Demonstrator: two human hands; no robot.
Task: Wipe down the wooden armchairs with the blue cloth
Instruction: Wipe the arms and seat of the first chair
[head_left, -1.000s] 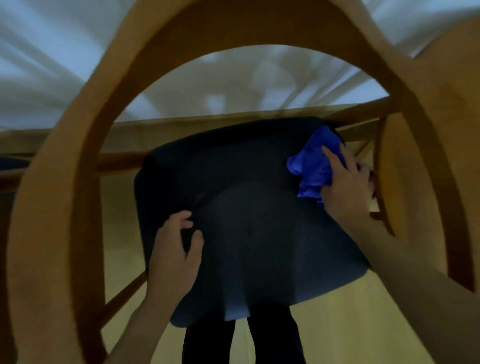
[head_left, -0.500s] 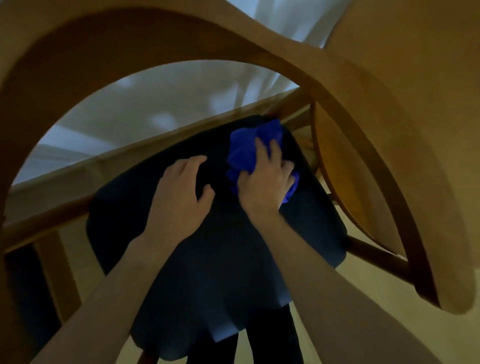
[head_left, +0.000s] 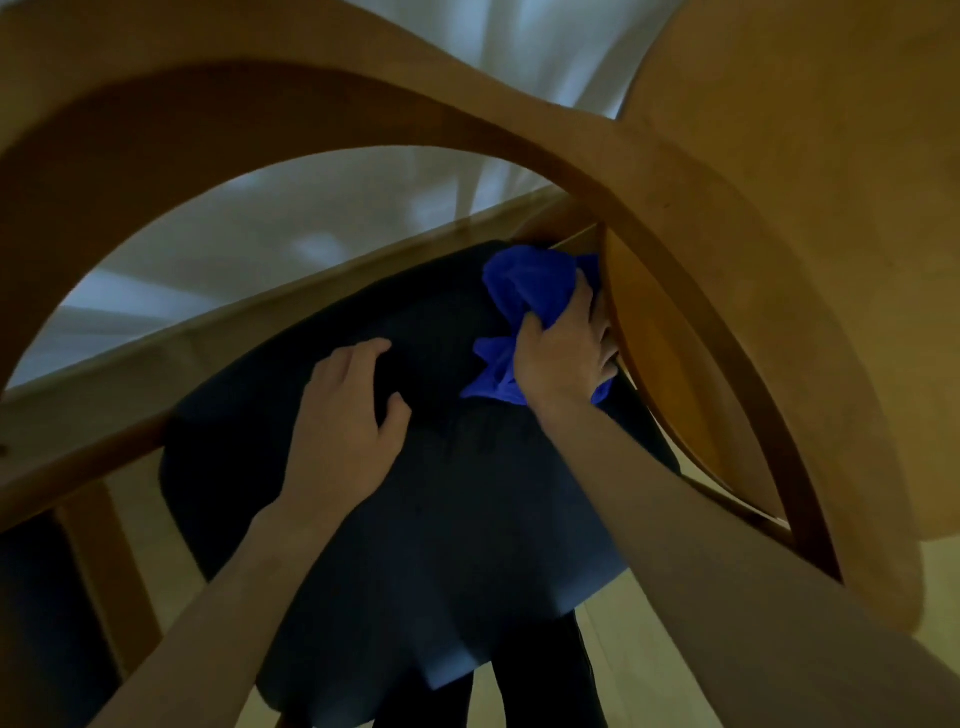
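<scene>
I look down through the curved wooden back of an armchair (head_left: 675, 171) onto its dark blue seat cushion (head_left: 447, 519). My right hand (head_left: 563, 353) is closed on a bunched blue cloth (head_left: 530, 291) at the seat's far right corner, pressed against the inner face of the wooden side frame (head_left: 670, 353). My left hand (head_left: 348, 431) lies flat on the middle of the cushion with fingers spread, holding nothing. Part of the cloth hangs out below my right palm.
A wooden table edge (head_left: 311, 291) runs diagonally behind the seat, with a white cloth (head_left: 291, 228) above it. A chair leg (head_left: 104, 561) stands at lower left. My dark trouser legs (head_left: 540, 691) and pale floor (head_left: 639, 613) show below the seat.
My right hand has carried the cloth from the seat's middle out to the far right corner against the side frame. My left hand stayed flat on the cushion.
</scene>
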